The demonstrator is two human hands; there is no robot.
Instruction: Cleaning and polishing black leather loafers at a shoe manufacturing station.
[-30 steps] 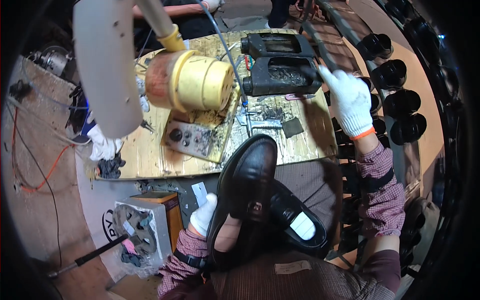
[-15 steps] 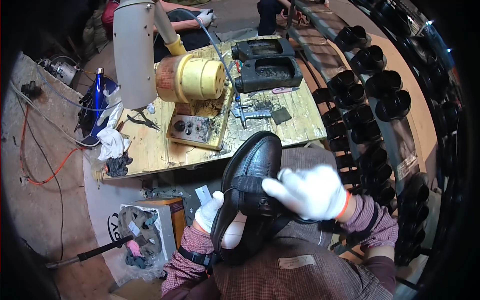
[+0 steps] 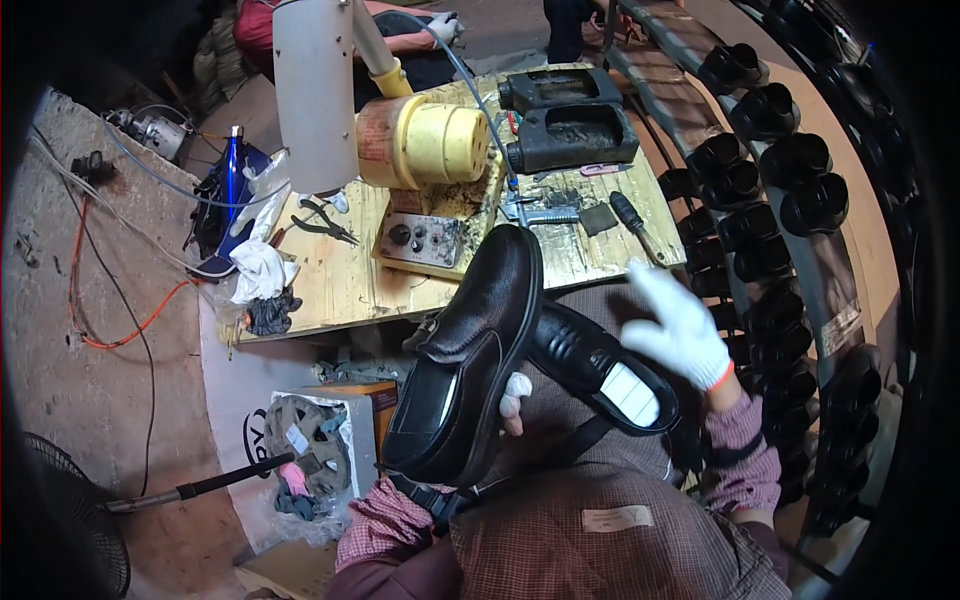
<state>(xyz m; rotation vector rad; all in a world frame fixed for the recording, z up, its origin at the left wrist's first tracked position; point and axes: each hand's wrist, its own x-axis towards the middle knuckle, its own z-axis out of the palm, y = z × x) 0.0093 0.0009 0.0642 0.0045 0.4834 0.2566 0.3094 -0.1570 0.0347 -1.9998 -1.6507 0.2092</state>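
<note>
A black leather slip-on shoe (image 3: 462, 335) is tilted toe-up in front of me. My left hand (image 3: 514, 402) grips it from underneath; only the fingertips show past the sole's edge. The other black shoe (image 3: 580, 350), with a pale insole, lies across my lap to the right. My right hand (image 3: 675, 335), in a white glove, is open with fingers apart and holds nothing. Just beyond it, a brush-like tool (image 3: 630, 214) with a dark head lies on the right edge of the wooden table (image 3: 340, 290).
The table bears a yellow machine (image 3: 435, 140), a control box (image 3: 420, 240), pliers (image 3: 325, 222), a caliper-like tool (image 3: 545, 214) and black cut-open containers (image 3: 570, 138). Racks of black shoes (image 3: 765, 110) line the right. A scrap box (image 3: 355, 440) and a fan (image 3: 75, 510) stand left. Another person's gloved hand (image 3: 445, 28) shows beyond.
The shoe in my left hand has turned over to the left. My right hand has left it, moved up toward the table and opened. The brush-like tool now lies on the table.
</note>
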